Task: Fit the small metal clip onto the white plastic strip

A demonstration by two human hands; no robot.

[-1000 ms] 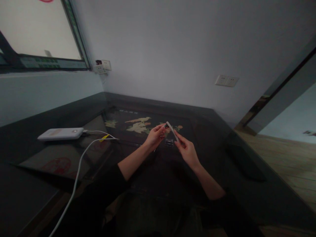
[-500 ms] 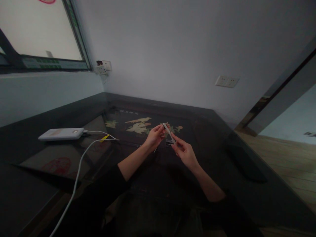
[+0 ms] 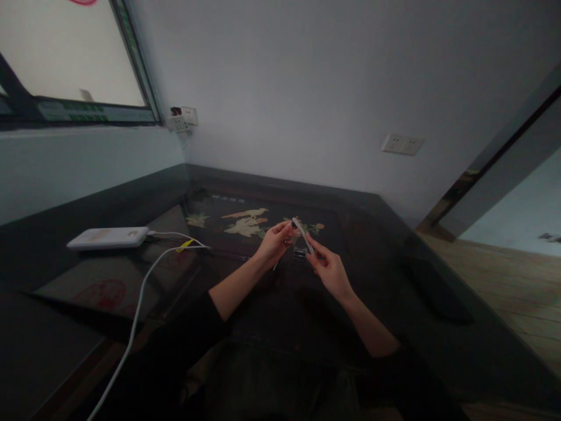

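My right hand (image 3: 329, 270) is closed on the lower end of a slim, pale grey stick-like piece (image 3: 302, 233) that slants up and left over the table. Its upper tip meets a small dark part (image 3: 294, 224) at the fingertips of my left hand (image 3: 274, 244), which is closed in a pinch. Fingers partly hide that dark part, so its kind cannot be made out. Between the hands, a small shiny item with dark bands (image 3: 300, 253) lies on the tabletop. A thin pale strip (image 3: 276, 265) shows just below my left hand.
The dark glossy table (image 3: 359, 222) bears a bird-and-flower picture (image 3: 245, 222). On the left lies a white power bank (image 3: 109, 237) with a white cable (image 3: 142, 292) running toward me. A flat dark object (image 3: 436, 289) rests at the right. The wall (image 3: 284, 88) stands behind.
The pale piece has tilted slightly, its tip shifting a little right, and more of the dark part shows. My right hand has moved slightly right; the shiny item is less covered.
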